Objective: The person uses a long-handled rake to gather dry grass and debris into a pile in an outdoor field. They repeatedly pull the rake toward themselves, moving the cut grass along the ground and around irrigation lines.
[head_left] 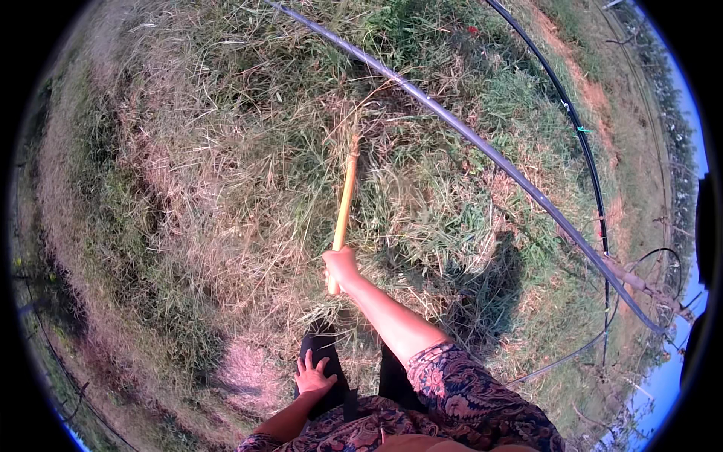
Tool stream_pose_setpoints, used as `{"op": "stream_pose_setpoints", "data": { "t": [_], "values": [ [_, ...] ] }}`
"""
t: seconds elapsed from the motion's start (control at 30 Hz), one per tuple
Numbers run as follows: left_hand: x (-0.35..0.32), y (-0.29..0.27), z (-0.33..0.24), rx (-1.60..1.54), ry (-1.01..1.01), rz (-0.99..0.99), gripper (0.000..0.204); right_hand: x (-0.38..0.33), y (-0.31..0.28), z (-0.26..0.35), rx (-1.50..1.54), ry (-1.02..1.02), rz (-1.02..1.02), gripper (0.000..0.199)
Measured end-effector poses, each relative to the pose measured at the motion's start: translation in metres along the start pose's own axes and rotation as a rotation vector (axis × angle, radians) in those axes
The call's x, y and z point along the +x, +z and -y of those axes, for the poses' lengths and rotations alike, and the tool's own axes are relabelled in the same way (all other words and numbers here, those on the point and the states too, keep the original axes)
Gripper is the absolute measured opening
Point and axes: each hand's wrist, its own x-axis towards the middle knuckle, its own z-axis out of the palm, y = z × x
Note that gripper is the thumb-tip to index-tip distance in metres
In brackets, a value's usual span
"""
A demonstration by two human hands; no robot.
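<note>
My right hand (341, 269) is wrapped round the near end of a straight yellow handle (345, 203), which looks like wood. The handle points away from me into the grass. Its far end disappears among dry stalks (358, 124), so whatever head the tool has is hidden. My left hand (314, 379) rests on my dark trouser leg near the knee, fingers spread and holding nothing. Cut or flattened grass (248, 218), part straw-coloured and part green, lies around the handle.
A long grey pipe (459, 124) crosses diagonally above the grass from the top to the right. Beyond it runs a black hose (576, 120) with a small green tie. Both come near a wooden post (640, 280) at the right. My shadow (493, 286) falls right of my arm.
</note>
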Motion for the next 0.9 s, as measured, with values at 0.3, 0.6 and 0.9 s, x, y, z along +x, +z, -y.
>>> {"op": "stream_pose_setpoints", "data": {
  "t": [0.3, 0.6, 0.9],
  "values": [
    [0.007, -0.010, 0.005, -0.027, 0.040, -0.022, 0.069, -0.078, -0.153, -0.040, -0.309, 0.038, -0.042, 0.016],
    [0.011, -0.003, 0.010, -0.016, 0.084, -0.021, 0.069, 0.095, -0.241, 0.207, 0.631, -0.359, -0.291, 0.020],
    [0.014, 0.001, 0.016, 0.003, 0.034, -0.027, 0.068, -0.008, -0.021, -0.061, 0.240, 0.060, -0.016, 0.022]
  ]
}}
